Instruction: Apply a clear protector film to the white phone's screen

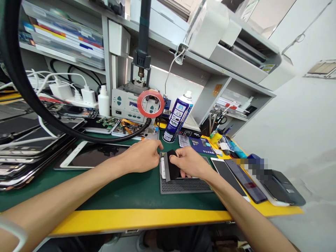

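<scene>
My right hand [190, 162] pinches a flat black scraper [172, 169] with a straight grey edge, thumb on its face. The scraper stands tilted over the left end of a phone [163, 167], whose white end shows beside the grey edge. Most of the phone is hidden under the scraper and my right hand. The phone rests on a grey perforated mat [183, 187]. My left hand [145, 155] is closed at the mat's left edge, close to the phone's end; whatever its fingers hold, if anything, is hidden.
A blue spray can [178, 117] stands behind my hands. A white-framed tablet [76, 154] lies left, near stacked screens [34, 140]. Several phones [246, 180] line the right edge. A hot air station [126, 101] and a black hose [78, 136] are at the back.
</scene>
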### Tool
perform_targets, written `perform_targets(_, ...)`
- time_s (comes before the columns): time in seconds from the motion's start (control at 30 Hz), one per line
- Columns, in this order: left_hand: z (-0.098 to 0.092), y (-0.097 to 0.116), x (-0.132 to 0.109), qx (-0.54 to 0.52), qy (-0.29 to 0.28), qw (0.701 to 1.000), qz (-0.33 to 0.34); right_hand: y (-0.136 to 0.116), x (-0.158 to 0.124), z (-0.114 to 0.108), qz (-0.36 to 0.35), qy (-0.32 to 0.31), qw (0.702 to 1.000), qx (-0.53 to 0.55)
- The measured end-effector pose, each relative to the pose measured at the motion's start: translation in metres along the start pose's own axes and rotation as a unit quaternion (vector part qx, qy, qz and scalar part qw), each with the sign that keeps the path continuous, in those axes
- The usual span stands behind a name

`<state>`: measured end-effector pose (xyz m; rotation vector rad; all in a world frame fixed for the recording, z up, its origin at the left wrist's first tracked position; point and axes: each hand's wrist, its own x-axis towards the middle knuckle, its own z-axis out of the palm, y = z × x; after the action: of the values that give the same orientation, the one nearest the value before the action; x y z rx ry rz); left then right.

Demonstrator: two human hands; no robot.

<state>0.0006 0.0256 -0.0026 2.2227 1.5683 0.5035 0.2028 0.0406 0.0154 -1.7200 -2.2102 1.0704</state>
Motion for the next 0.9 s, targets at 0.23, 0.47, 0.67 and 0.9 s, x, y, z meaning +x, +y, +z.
perform_targets(0.23,-0.001,0.001,0.0,0.009,-0.001,1.0,0.001,-0.001,0.002,0.002,-0.015,-0.009,1.0,0.017)
perform_targets(0.47,-0.005,0.004,-0.001,0.013,0.009,1.0,0.004,-0.001,0.003,0.004,-0.042,-0.013,0.998,0.049)
perform_targets(0.67,-0.011,0.009,-0.004,0.013,0.053,0.998,0.017,0.006,0.003,-0.031,-0.059,0.064,0.992,0.088)
perform_targets(0.9,-0.006,0.017,-0.011,0.002,0.056,0.989,0.135,0.028,0.001,-0.058,-0.074,0.147,0.985,0.06)
